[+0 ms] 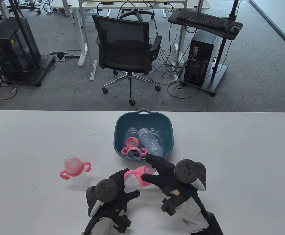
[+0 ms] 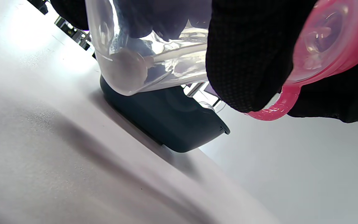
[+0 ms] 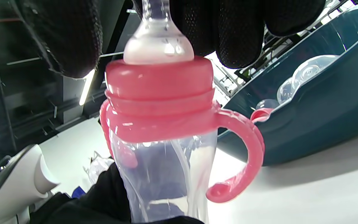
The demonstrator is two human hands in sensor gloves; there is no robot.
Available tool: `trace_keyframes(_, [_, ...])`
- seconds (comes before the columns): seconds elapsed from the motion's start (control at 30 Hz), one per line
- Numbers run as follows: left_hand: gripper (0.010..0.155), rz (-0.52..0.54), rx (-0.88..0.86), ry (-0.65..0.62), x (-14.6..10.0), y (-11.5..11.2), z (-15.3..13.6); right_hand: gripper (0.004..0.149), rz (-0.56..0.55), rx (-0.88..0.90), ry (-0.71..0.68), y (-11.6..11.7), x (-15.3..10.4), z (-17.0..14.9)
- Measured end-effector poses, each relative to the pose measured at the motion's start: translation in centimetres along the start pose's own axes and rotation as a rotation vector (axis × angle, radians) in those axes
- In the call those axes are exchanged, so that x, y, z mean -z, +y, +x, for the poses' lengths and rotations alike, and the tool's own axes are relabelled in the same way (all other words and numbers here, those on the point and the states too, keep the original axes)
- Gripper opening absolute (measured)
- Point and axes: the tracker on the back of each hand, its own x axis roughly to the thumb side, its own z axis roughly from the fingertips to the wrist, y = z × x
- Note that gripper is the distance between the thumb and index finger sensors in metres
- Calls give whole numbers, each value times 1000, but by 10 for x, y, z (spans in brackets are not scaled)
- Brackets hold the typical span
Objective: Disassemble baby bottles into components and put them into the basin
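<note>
Both hands hold one baby bottle (image 1: 134, 180) tilted over the table, just in front of the teal basin (image 1: 119, 127). My left hand (image 1: 121, 182) grips its clear body (image 2: 154, 62). My right hand (image 1: 154, 171) curls over the top, fingers around the pink collar (image 3: 160, 84) and the teat (image 3: 158, 46). The collar with its pink handles (image 3: 244, 155) sits on the bottle. A second bottle (image 1: 75, 173) with pink handles and a clear cap stands upright to the left. In the basin lie a clear bottle body (image 1: 150, 142), a pink ring (image 1: 132, 141) and a pink handle piece (image 1: 134, 151).
The basin's near wall (image 2: 172, 121) is close beyond the held bottle. The white table (image 1: 230, 151) stretches to both sides. An office chair (image 1: 127, 51) and computer carts stand on the floor beyond the far edge.
</note>
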Motion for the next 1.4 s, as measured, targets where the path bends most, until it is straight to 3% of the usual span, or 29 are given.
trace_keyframes(0.43, [92,-9,4,-8,0,1,0,74,45,33,-21,3,1,2])
trace_keyframes(1.4, [92,-26,3,-37,4,3,-2,73,26,66,-96,1,1,1])
